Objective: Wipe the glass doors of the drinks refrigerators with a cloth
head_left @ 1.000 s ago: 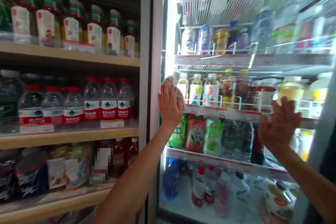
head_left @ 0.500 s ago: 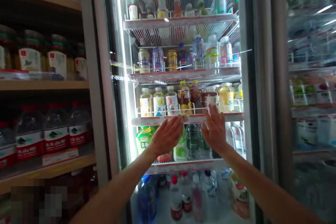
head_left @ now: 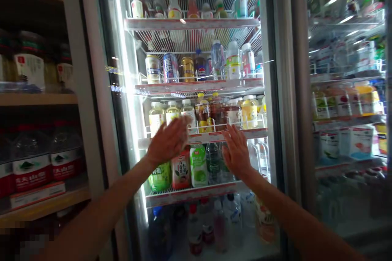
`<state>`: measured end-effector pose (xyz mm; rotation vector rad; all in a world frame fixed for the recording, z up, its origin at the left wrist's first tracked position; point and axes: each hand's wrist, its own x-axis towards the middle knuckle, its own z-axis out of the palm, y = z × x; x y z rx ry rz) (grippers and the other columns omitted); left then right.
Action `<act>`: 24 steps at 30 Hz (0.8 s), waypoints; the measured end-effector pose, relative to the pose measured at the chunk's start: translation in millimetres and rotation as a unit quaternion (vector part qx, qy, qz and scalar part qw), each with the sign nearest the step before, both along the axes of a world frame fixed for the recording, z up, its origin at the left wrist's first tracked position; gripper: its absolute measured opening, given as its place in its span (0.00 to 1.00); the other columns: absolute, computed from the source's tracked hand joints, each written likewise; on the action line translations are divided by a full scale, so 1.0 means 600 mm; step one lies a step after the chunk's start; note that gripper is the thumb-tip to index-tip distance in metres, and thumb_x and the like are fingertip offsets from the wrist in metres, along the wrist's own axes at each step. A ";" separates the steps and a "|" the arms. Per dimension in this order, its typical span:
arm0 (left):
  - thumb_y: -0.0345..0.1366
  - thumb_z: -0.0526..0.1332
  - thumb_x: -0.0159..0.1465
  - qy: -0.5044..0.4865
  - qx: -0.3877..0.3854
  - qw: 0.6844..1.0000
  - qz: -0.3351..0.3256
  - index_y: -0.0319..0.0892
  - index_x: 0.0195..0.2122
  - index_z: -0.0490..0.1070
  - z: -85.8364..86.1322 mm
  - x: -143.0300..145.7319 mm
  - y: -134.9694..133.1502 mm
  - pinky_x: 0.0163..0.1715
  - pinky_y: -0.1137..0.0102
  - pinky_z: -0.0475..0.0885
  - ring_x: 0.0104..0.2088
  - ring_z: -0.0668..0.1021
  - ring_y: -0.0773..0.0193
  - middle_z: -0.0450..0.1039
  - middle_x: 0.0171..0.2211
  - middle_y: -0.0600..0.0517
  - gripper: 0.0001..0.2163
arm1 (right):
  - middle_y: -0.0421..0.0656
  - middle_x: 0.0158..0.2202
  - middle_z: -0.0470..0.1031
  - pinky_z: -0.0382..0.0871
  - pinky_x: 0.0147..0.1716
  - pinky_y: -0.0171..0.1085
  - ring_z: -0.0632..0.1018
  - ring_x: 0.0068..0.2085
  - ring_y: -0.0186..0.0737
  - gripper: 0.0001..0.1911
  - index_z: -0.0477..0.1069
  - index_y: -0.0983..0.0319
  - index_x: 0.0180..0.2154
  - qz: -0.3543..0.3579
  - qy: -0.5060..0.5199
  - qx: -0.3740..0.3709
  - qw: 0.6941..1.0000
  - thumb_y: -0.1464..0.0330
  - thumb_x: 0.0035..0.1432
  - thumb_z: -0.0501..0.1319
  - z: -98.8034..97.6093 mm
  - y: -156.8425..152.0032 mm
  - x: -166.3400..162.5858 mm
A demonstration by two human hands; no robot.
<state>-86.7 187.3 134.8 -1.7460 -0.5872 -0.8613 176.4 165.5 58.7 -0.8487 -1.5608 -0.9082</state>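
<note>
Both arms reach forward in front of a lit drinks fridge whose glass door [head_left: 122, 89] carries reflections. My left hand [head_left: 169, 138] is open and slightly blurred, palm turned partly inward, covering part of the juice bottles [head_left: 157, 116] on the third visible shelf. My right hand [head_left: 236, 151] is also open, fingers spread upward, in front of that shelf's front edge [head_left: 202, 137]. Neither holds anything. Whether they touch the glass I cannot tell. Between them show a green-labelled bottle [head_left: 199, 165] and a red-labelled bottle [head_left: 180, 170].
Cans and bottles line an upper shelf edge [head_left: 199, 86]. More bottles [head_left: 195, 228] stand at the fridge bottom. Left is a wooden shelf [head_left: 36, 99] with jars and red-labelled bottles [head_left: 32, 167]. A metal frame [head_left: 290, 89] separates another stocked fridge on the right.
The view has turned right, so the fridge sits farther left. My left hand has moved left and up, away from my right hand, uncovering the red-labelled bottle. My right hand stays near the same shelf edge.
</note>
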 end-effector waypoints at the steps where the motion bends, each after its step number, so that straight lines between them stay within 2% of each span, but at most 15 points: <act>1: 0.38 0.50 0.63 -0.084 0.006 0.996 0.005 0.41 0.61 0.53 0.014 -0.006 0.001 0.61 0.57 0.50 0.63 0.55 0.56 0.53 0.63 0.44 0.24 | 0.45 0.66 0.48 0.50 0.61 0.53 0.50 0.66 0.44 0.33 0.41 0.55 0.64 0.001 0.001 -0.001 1.000 0.72 0.60 0.49 0.000 -0.001 0.001; 3: 0.37 0.50 0.62 -0.220 0.020 0.975 0.001 0.36 0.62 0.51 0.028 -0.004 0.002 0.61 0.53 0.50 0.64 0.51 0.51 0.45 0.65 0.40 0.26 | 0.44 0.66 0.47 0.50 0.61 0.53 0.50 0.66 0.44 0.34 0.40 0.55 0.64 0.002 0.003 -0.001 1.000 0.72 0.59 0.49 0.000 -0.002 0.003; 4: 0.37 0.50 0.62 -0.233 0.022 0.972 -0.007 0.35 0.62 0.50 0.023 0.006 0.003 0.60 0.53 0.51 0.65 0.50 0.50 0.43 0.65 0.39 0.27 | 0.43 0.66 0.47 0.50 0.61 0.53 0.50 0.66 0.44 0.34 0.39 0.54 0.64 0.004 0.003 -0.001 1.000 0.72 0.60 0.49 0.000 -0.002 0.003; 5: 0.37 0.51 0.62 -0.203 0.019 0.979 -0.015 0.36 0.62 0.50 0.010 0.018 0.003 0.60 0.54 0.51 0.65 0.50 0.50 0.44 0.65 0.40 0.27 | 0.43 0.66 0.46 0.50 0.61 0.53 0.50 0.66 0.44 0.34 0.39 0.54 0.64 0.004 0.002 -0.002 1.000 0.72 0.60 0.48 0.000 -0.003 0.003; 8: 0.37 0.52 0.62 -0.005 0.006 0.999 -0.034 0.43 0.61 0.53 -0.036 0.045 0.001 0.61 0.61 0.51 0.63 0.56 0.58 0.56 0.61 0.46 0.24 | 0.43 0.66 0.47 0.50 0.61 0.53 0.50 0.66 0.44 0.32 0.41 0.55 0.64 0.004 -0.005 -0.009 1.000 0.71 0.60 0.48 -0.003 -0.005 0.005; 10: 0.38 0.52 0.62 0.030 0.002 0.999 -0.032 0.46 0.59 0.56 -0.039 0.031 0.000 0.61 0.62 0.51 0.62 0.59 0.60 0.60 0.59 0.48 0.23 | 0.44 0.65 0.49 0.50 0.61 0.53 0.50 0.66 0.44 0.31 0.43 0.56 0.64 -0.001 -0.004 -0.010 1.000 0.72 0.60 0.48 -0.005 -0.005 0.010; 12: 0.39 0.52 0.61 -0.086 0.005 0.996 -0.009 0.43 0.59 0.57 -0.014 0.001 -0.001 0.61 0.57 0.52 0.62 0.59 0.55 0.57 0.61 0.45 0.24 | 0.45 0.65 0.51 0.51 0.61 0.53 0.51 0.65 0.44 0.31 0.44 0.56 0.64 -0.006 0.005 -0.003 1.000 0.72 0.60 0.48 -0.006 -0.006 0.016; 14: 0.39 0.51 0.61 -0.253 0.024 0.967 0.018 0.38 0.60 0.55 0.011 -0.020 -0.004 0.59 0.52 0.54 0.63 0.56 0.49 0.50 0.63 0.41 0.25 | 0.46 0.64 0.52 0.51 0.60 0.53 0.51 0.65 0.44 0.30 0.45 0.56 0.63 -0.008 0.016 0.006 1.000 0.72 0.60 0.48 -0.007 -0.006 0.018; 15: 0.38 0.51 0.61 -0.300 0.034 0.953 0.026 0.36 0.60 0.53 0.015 -0.022 -0.005 0.57 0.50 0.56 0.63 0.55 0.47 0.48 0.64 0.39 0.26 | 0.46 0.64 0.52 0.51 0.60 0.53 0.51 0.65 0.44 0.31 0.45 0.56 0.63 -0.007 0.018 0.009 1.000 0.73 0.60 0.48 -0.006 -0.006 0.016; 16: 0.38 0.50 0.62 -0.307 0.042 0.950 0.028 0.35 0.60 0.52 0.011 -0.017 -0.006 0.57 0.51 0.57 0.63 0.55 0.46 0.47 0.64 0.37 0.26 | 0.46 0.64 0.52 0.52 0.60 0.53 0.51 0.65 0.44 0.31 0.45 0.56 0.63 -0.003 0.016 0.010 1.000 0.73 0.60 0.48 -0.006 -0.006 0.011; 17: 0.37 0.50 0.62 -0.272 0.046 0.961 0.025 0.35 0.61 0.52 -0.001 -0.009 -0.007 0.56 0.52 0.58 0.63 0.55 0.47 0.49 0.63 0.37 0.25 | 0.46 0.64 0.52 0.52 0.60 0.53 0.51 0.66 0.44 0.31 0.44 0.57 0.63 0.002 0.012 0.009 1.000 0.73 0.60 0.48 -0.006 -0.006 0.006; 19: 0.36 0.51 0.62 -0.123 0.040 0.992 0.007 0.39 0.61 0.53 -0.033 0.007 -0.007 0.57 0.57 0.59 0.62 0.58 0.52 0.55 0.61 0.41 0.25 | 0.47 0.64 0.52 0.52 0.60 0.53 0.50 0.66 0.44 0.31 0.44 0.57 0.63 0.011 0.001 0.003 1.000 0.73 0.60 0.48 -0.007 -0.007 -0.006; 21: 0.36 0.53 0.62 -0.016 0.028 0.999 -0.012 0.45 0.60 0.54 -0.052 0.003 -0.005 0.59 0.60 0.56 0.61 0.60 0.57 0.60 0.59 0.46 0.24 | 0.47 0.64 0.52 0.52 0.60 0.53 0.50 0.66 0.45 0.31 0.44 0.58 0.63 0.017 -0.007 -0.001 1.000 0.73 0.60 0.48 -0.010 -0.008 -0.012; 22: 0.37 0.53 0.61 -0.021 0.022 0.999 -0.017 0.46 0.59 0.55 -0.052 -0.007 -0.004 0.60 0.59 0.55 0.61 0.60 0.57 0.60 0.60 0.47 0.24 | 0.48 0.64 0.52 0.52 0.60 0.53 0.50 0.66 0.45 0.31 0.44 0.58 0.63 0.017 -0.009 -0.003 1.000 0.73 0.60 0.48 -0.011 -0.008 -0.011; 24: 0.37 0.53 0.61 -0.156 0.024 0.987 -0.017 0.42 0.59 0.56 -0.033 -0.032 -0.003 0.60 0.55 0.53 0.62 0.58 0.53 0.55 0.62 0.43 0.24 | 0.48 0.64 0.53 0.51 0.60 0.54 0.50 0.66 0.45 0.30 0.45 0.59 0.63 0.015 -0.006 -0.007 1.000 0.73 0.60 0.48 -0.014 -0.008 -0.004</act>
